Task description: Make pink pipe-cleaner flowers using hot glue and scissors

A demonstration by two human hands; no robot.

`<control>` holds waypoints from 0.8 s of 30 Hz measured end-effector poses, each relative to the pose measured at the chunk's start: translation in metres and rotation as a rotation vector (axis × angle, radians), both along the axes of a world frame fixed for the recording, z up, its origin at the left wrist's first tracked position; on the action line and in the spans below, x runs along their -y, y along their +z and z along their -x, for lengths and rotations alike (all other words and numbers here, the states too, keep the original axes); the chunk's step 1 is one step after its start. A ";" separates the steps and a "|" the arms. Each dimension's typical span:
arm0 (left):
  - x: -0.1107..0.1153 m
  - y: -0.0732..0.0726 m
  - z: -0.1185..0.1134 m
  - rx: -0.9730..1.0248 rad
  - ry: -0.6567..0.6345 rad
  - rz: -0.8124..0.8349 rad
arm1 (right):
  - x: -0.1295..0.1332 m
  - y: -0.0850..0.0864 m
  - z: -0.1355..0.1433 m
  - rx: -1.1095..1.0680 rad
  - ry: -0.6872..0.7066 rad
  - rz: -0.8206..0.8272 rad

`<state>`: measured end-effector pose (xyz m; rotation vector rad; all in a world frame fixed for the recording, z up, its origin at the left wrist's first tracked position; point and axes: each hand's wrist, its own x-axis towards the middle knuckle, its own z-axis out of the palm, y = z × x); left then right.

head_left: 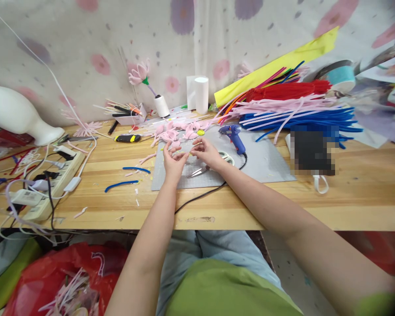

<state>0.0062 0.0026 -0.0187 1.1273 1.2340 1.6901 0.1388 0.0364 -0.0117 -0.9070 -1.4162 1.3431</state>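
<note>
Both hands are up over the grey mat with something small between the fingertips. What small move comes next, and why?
Probably bring the fingertips together and pinch: the left hand and right hand face each other above the grey mat, and whatever they hold is too small to make out.

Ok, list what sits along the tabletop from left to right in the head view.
White vase → power strip → blue pipe cleaner pieces → left hand → right hand → blue glue gun → heap of blue pipe cleaners.
</note>
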 end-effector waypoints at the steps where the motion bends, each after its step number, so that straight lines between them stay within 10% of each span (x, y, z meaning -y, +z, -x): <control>1: 0.000 0.000 0.000 -0.007 -0.003 -0.002 | 0.000 0.000 0.000 0.009 0.000 -0.005; 24: -0.002 0.003 -0.004 0.301 0.095 0.061 | 0.005 -0.002 0.014 0.029 0.012 -0.030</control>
